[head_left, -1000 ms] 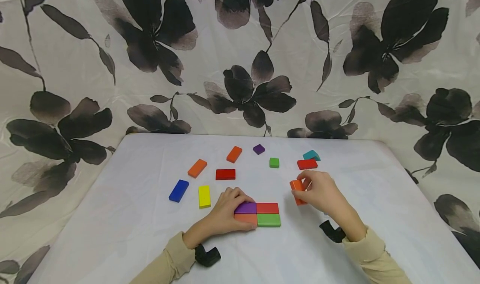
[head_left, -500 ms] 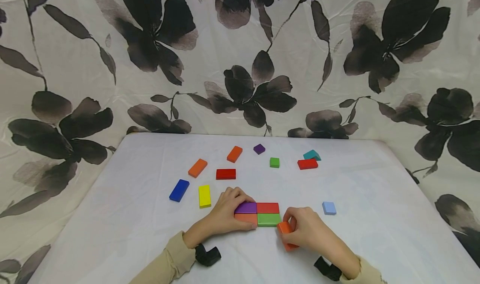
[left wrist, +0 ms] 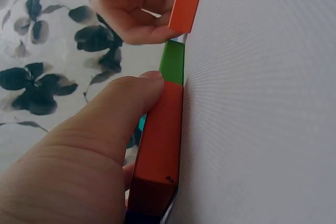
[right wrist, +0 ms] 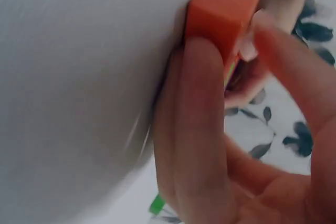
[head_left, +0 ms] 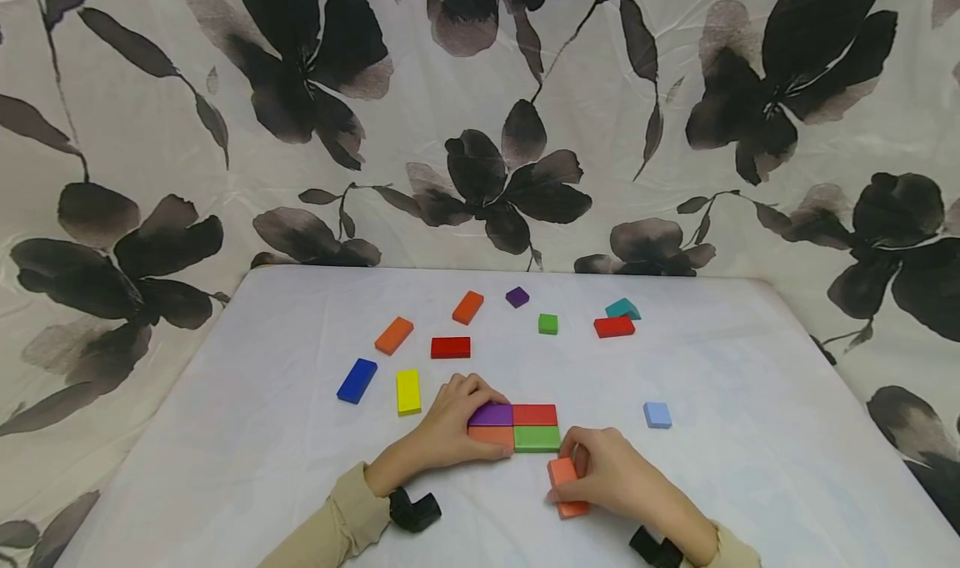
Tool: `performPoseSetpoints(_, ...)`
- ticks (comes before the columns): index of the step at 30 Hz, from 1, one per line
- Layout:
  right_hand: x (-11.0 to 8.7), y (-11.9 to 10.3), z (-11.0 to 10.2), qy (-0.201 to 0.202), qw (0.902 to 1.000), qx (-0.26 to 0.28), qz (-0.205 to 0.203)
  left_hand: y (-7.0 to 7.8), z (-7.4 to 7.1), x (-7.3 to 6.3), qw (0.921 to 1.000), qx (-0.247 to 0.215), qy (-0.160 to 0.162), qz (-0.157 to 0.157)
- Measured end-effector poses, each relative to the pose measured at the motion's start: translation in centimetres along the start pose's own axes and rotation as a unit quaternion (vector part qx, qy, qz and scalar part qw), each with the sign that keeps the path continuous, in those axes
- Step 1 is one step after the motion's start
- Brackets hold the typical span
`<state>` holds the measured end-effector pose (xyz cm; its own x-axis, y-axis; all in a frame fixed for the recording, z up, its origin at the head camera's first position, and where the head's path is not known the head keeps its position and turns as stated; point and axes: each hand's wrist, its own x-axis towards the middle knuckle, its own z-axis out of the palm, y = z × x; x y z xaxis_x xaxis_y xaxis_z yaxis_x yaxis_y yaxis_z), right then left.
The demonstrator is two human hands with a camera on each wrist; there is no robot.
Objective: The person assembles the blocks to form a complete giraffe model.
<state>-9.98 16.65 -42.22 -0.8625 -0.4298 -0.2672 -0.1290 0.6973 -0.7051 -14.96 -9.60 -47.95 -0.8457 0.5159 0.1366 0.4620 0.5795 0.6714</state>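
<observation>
Four-part wording aside, a flat group of blocks lies before me: a purple block and a red block behind, an orange block and a green block in front. My left hand grips its left end, thumb along the near orange side and fingers at the purple block's far side. My right hand pinches another orange block, tilted in the head view, in front of the green block. In the right wrist view this held block sits between thumb and fingers, close over the white table.
Behind lie a blue block, a yellow block, a red block, two orange blocks, a purple piece and a green cube. Farther right are a red block, a teal piece and a light blue block.
My right hand has carried the orange block left and toward me, from right of the group to its near right corner, uncovering the light blue block. The left hand stays put.
</observation>
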Motion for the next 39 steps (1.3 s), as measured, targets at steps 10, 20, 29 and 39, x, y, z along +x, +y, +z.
performPoseSetpoints(10,-0.2,1.9,-1.4,-0.074,0.9916,0.086,-0.061,-0.1,0.0,0.0,1.0,0.002,0.001,0.001)
performPoseSetpoints(20,-0.8,2.6,-0.4,-0.044,0.9893,0.127,-0.057,0.1,0.0,0.1,1.0,0.002,-0.001,0.001)
performPoseSetpoints(29,-0.9,2.4,-0.1,-0.032,0.9848,0.152,-0.078,-0.1,0.0,0.0,1.0,0.004,0.002,0.001)
performPoseSetpoints(39,-0.6,2.0,0.2,-0.018,0.9899,0.117,-0.077,-0.2,0.1,0.0,1.0,0.005,0.001,-0.001)
